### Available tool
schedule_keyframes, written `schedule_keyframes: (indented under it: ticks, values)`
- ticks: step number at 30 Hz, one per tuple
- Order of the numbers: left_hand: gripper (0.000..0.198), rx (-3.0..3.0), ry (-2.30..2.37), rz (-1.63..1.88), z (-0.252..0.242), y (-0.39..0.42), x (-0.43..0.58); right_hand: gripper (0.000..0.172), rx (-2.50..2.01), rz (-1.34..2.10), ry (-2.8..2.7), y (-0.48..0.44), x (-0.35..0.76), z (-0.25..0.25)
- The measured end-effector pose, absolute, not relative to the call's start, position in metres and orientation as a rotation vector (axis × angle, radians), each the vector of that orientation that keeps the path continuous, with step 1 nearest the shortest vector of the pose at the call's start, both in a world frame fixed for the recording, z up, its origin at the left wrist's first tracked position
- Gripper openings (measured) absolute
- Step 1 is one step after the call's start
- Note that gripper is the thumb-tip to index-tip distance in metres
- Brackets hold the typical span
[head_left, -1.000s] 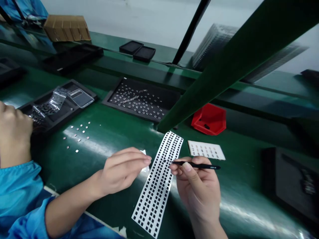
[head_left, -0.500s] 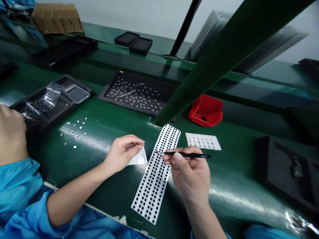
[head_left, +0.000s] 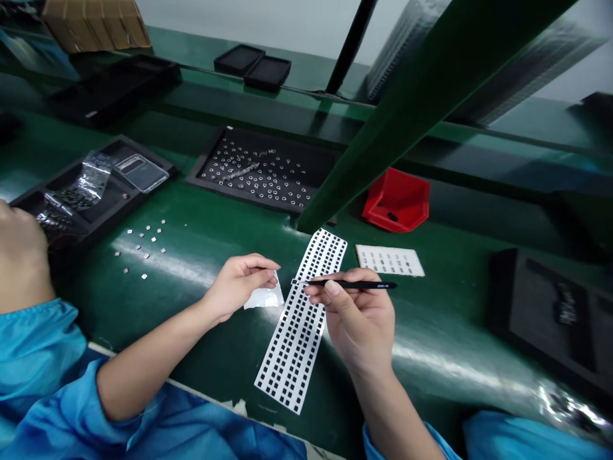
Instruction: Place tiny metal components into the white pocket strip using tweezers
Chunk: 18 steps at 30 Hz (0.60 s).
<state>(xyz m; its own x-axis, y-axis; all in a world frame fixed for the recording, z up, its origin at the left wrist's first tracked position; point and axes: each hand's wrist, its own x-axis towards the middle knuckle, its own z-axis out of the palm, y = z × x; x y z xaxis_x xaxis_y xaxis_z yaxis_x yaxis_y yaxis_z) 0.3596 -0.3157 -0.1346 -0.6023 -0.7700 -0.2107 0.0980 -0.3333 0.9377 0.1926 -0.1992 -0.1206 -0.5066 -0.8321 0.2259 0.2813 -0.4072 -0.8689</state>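
The left hand [head_left: 237, 281] pinches a film [head_left: 264, 298]. The right hand [head_left: 359, 319] has its grip closed on tweezers [head_left: 354, 284] over the sheet [head_left: 299, 326]. The sheet looks light and flimsy, best held by an edge.

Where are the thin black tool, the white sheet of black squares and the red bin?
thin black tool [head_left: 368, 285]: head view, on its bare shaft beyond the fingers.
white sheet [head_left: 292, 348]: head view, on its lower half.
red bin [head_left: 407, 190]: head view, on its inner wall.
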Motion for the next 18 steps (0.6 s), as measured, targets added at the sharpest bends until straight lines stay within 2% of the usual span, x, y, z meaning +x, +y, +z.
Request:
schedule_keyframes:
  ticks: [7,18]
  values:
    - [0.015,0.919,-1.154,-2.084,-0.132,-0.315,0.357,0.027,-0.884,-1.975,1.093,-0.200,0.193,-0.127]
    - [0.009,0.892,-1.172,-2.058,-0.131,-0.310,0.353,0.034,-0.864,-1.953,1.283,-0.203,0.195,-0.134]
